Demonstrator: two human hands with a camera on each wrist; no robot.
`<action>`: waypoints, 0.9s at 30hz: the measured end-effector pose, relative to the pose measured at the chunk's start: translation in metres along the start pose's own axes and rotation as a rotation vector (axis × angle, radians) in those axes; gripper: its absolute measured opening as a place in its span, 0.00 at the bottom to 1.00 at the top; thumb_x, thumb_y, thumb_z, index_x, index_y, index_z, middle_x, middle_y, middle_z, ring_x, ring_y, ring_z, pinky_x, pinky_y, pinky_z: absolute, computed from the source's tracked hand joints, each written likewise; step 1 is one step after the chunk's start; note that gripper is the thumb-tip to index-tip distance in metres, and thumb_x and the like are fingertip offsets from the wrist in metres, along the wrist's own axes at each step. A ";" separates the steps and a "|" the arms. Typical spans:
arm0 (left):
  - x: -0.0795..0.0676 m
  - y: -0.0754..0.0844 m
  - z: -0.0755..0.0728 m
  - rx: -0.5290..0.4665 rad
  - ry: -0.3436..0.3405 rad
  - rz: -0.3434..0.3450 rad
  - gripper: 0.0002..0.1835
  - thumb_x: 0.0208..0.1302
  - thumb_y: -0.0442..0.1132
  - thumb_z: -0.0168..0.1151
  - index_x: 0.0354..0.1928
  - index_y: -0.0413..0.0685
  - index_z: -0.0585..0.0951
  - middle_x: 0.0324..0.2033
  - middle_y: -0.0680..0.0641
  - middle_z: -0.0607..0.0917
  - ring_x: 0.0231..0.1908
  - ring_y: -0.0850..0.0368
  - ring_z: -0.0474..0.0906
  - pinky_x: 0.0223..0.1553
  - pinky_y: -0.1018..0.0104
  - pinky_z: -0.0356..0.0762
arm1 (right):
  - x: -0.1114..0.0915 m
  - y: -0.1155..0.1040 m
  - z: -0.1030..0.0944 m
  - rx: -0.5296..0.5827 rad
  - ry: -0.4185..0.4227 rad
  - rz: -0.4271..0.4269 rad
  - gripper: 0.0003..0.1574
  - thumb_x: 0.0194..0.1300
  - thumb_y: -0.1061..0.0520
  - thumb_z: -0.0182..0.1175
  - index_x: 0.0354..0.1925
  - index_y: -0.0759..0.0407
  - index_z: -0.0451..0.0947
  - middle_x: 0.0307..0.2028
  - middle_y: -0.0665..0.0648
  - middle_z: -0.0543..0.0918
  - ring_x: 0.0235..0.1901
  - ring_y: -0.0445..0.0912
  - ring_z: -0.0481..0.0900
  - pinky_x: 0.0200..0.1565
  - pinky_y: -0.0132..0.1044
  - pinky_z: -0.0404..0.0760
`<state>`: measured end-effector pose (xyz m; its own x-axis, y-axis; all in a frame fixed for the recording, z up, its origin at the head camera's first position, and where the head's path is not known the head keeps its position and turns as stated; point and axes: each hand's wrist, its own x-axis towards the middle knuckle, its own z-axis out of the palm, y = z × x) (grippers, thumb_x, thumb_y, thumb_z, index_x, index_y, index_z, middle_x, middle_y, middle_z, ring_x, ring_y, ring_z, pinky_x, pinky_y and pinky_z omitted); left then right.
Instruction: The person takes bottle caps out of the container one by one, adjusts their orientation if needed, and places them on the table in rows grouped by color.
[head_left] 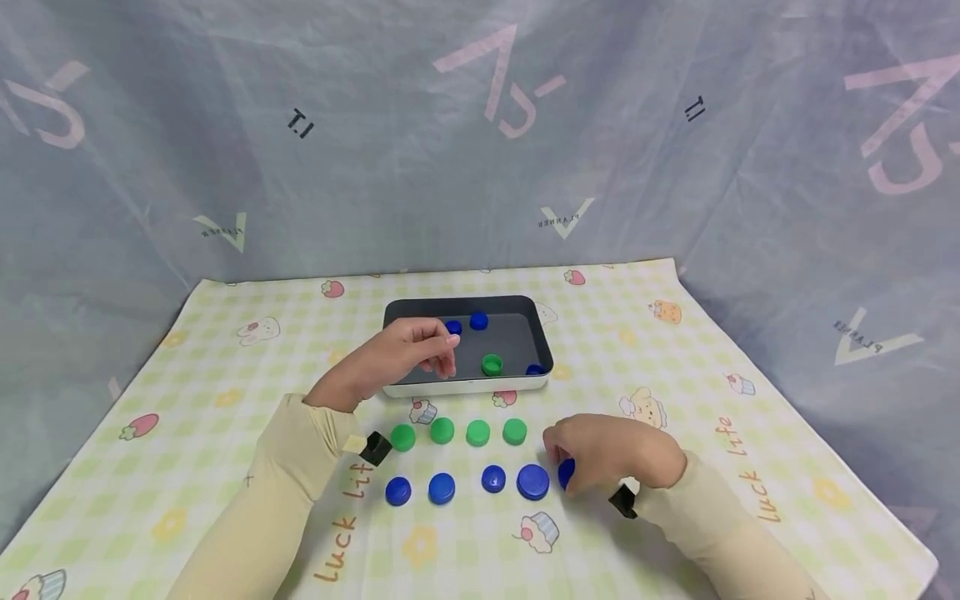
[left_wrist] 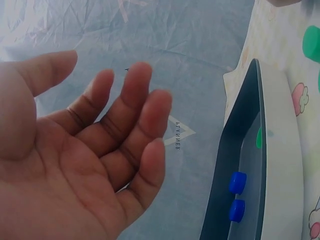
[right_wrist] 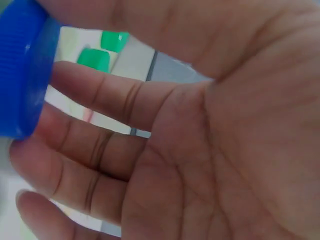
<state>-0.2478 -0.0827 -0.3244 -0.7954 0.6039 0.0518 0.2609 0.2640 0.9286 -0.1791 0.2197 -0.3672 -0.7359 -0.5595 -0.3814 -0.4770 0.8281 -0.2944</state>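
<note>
Above the left part of a dark grey tray with a pale outer wall point(head_left: 517, 385), my left hand point(head_left: 411, 350) hovers with loosely bent fingers. Its palm, seen in the left wrist view, holds nothing. My right hand point(head_left: 611, 450) is down at the right end of a row of blue bottle caps, where it pinches a blue bottle cap point(right_wrist: 25, 70) between thumb and fingertips. In the head view that cap is partly hidden by the hand. Beside it on the left lies a larger blue cap point(head_left: 533, 482).
Nearer the tray, several green caps point(head_left: 477, 432) form a row on the checked tablecloth point(head_left: 247, 500). Other blue caps point(head_left: 442, 488) lie in front of them. Inside the tray are a green cap point(head_left: 492, 365) with its hollow side up and blue caps point(head_left: 478, 321).
</note>
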 end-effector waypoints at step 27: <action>-0.003 -0.002 -0.008 0.174 -0.036 -0.020 0.16 0.75 0.47 0.56 0.38 0.41 0.81 0.34 0.47 0.85 0.40 0.45 0.82 0.49 0.55 0.77 | 0.014 -0.004 -0.041 0.045 -0.048 0.026 0.20 0.56 0.46 0.75 0.39 0.48 0.74 0.34 0.48 0.77 0.33 0.43 0.73 0.40 0.39 0.72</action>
<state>-0.2506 -0.0910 -0.3233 -0.7820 0.6230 0.0173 0.3381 0.4007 0.8515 -0.2076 0.2103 -0.3353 -0.7233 -0.5395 -0.4310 -0.4351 0.8408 -0.3222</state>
